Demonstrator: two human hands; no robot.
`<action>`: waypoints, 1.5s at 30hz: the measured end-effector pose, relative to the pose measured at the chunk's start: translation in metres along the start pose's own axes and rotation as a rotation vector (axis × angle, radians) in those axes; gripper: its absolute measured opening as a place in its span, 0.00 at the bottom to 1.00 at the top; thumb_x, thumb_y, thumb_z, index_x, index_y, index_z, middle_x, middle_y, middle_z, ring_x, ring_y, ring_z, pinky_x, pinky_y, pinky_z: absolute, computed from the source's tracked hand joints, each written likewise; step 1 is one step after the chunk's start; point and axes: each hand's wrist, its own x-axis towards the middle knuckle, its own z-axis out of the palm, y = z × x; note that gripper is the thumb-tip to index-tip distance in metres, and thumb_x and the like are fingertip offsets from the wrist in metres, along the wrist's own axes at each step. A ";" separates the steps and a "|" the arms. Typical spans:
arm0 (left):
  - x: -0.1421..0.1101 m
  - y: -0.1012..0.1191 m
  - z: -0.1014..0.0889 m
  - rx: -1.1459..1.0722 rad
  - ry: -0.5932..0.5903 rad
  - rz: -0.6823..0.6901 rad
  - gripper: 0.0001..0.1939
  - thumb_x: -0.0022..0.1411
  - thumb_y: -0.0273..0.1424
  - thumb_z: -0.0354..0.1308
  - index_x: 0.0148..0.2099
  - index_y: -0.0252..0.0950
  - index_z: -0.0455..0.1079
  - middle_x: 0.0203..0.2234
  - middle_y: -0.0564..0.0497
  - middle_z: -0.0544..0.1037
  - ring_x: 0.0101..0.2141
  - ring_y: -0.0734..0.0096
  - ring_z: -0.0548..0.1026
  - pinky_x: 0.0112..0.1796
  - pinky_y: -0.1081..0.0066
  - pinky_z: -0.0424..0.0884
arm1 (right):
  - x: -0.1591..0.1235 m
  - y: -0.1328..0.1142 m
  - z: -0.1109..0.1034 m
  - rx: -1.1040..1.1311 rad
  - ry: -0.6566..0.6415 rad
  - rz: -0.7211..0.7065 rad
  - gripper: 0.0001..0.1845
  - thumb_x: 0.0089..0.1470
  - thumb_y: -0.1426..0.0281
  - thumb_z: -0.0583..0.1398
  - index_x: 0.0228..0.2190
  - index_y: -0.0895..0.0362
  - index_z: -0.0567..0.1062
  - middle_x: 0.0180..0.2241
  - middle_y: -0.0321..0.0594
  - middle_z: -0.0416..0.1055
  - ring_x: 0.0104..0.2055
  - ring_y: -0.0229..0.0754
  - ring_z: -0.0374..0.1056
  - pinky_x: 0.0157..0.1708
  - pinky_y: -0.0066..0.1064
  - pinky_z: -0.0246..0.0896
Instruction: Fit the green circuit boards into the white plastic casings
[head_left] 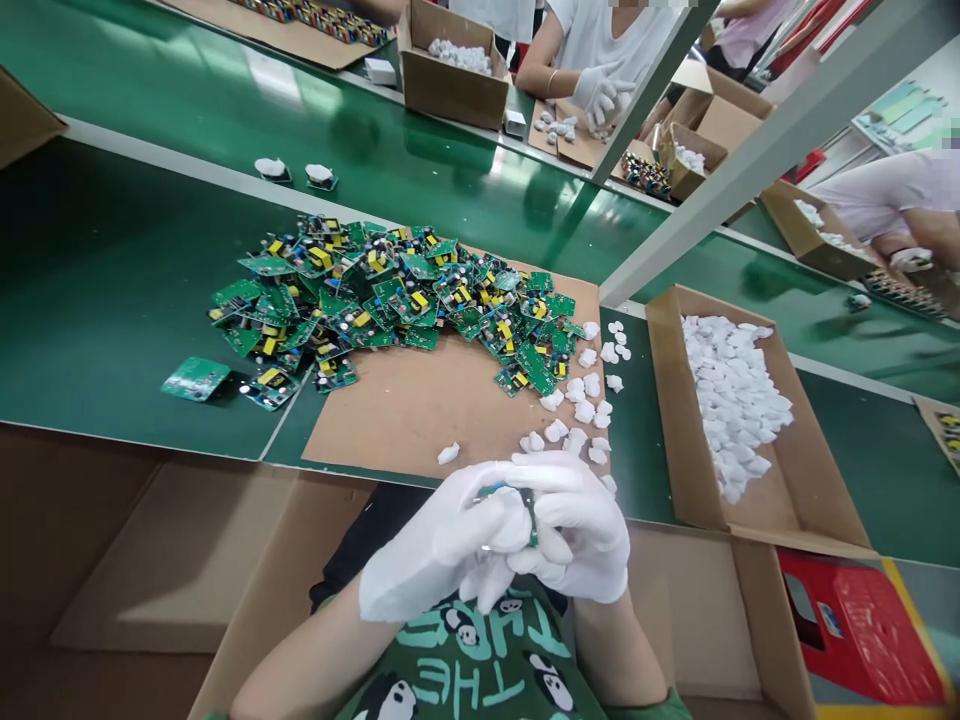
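My left hand (431, 550) and my right hand (589, 525), both in white gloves, meet in front of my chest. Between their fingers is a small green circuit board (533, 532), mostly covered by the gloves. A white piece (513, 522) lies against it, though its edges blend with the gloves. Just beyond my hands, loose white pieces (556, 430) are scattered on a cardboard sheet (397, 405). Farther back a big heap of circuit boards (405, 285) with yellow and black parts covers the sheet's rear and spreads to the left.
An open carton (817, 480) of white pieces stands at the right. A slanted metal post (675, 225) rises behind it. Two boards with white tops (321, 177) sit on the green belt (202, 90). Across it, a co-worker's gloved hands (600, 95) are near another carton (454, 85).
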 end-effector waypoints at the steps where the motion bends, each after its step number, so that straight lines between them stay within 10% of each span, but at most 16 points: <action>1: 0.000 0.001 0.000 0.006 -0.009 -0.005 0.25 0.63 0.50 0.57 0.43 0.30 0.77 0.22 0.51 0.74 0.14 0.80 0.63 0.14 0.78 0.57 | 0.000 0.000 0.000 -0.015 -0.002 -0.011 0.15 0.63 0.62 0.62 0.49 0.50 0.69 0.47 0.45 0.78 0.49 0.47 0.75 0.47 0.44 0.73; 11: -0.001 -0.004 0.001 0.049 0.002 -0.004 0.22 0.61 0.48 0.60 0.39 0.32 0.77 0.20 0.50 0.75 0.17 0.75 0.69 0.18 0.75 0.64 | -0.001 -0.001 -0.006 -0.131 -0.068 -0.075 0.28 0.64 0.61 0.61 0.62 0.49 0.60 0.46 0.46 0.75 0.44 0.48 0.74 0.41 0.41 0.74; 17: 0.001 0.007 0.007 0.062 0.012 -0.042 0.13 0.56 0.41 0.63 0.35 0.36 0.77 0.19 0.52 0.75 0.20 0.70 0.70 0.21 0.72 0.68 | 0.008 -0.005 -0.017 -0.382 -0.344 -0.160 0.23 0.68 0.62 0.54 0.61 0.56 0.65 0.39 0.45 0.73 0.46 0.49 0.72 0.44 0.40 0.72; 25: -0.007 -0.006 -0.004 -0.109 -0.217 -0.096 0.32 0.53 0.57 0.63 0.45 0.33 0.72 0.25 0.50 0.75 0.15 0.76 0.68 0.14 0.77 0.62 | -0.003 -0.021 -0.009 -0.343 -0.120 -0.016 0.19 0.60 0.68 0.63 0.53 0.43 0.72 0.38 0.40 0.74 0.34 0.46 0.73 0.31 0.39 0.74; 45: -0.005 0.002 -0.004 0.048 -0.149 -0.095 0.18 0.64 0.41 0.56 0.37 0.30 0.77 0.27 0.46 0.80 0.14 0.80 0.66 0.13 0.79 0.59 | 0.003 -0.009 -0.013 -0.242 -0.268 -0.113 0.28 0.65 0.58 0.60 0.61 0.56 0.64 0.38 0.44 0.73 0.43 0.47 0.72 0.40 0.39 0.73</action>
